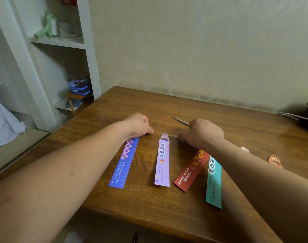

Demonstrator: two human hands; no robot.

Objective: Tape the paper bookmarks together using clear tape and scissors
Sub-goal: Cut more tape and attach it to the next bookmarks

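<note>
Now, with your left hand [139, 125] curled atop the blue bookmark [123, 163], its grip hidden, and your right hand [204, 134] clutching scissors [180, 120] beside the purple bookmark [162, 163], both lie splayed on the tabletop [167, 106] and risk crooked taping.

A wooden desk [167, 106] is set against a stained cream wall [184, 50], flanked by white shelving [62, 44].

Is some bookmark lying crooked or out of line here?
Yes: the red bookmark lies slanted, its top end meeting the teal bookmark, so the gaps are uneven. The purple bookmark lies straight.
</note>
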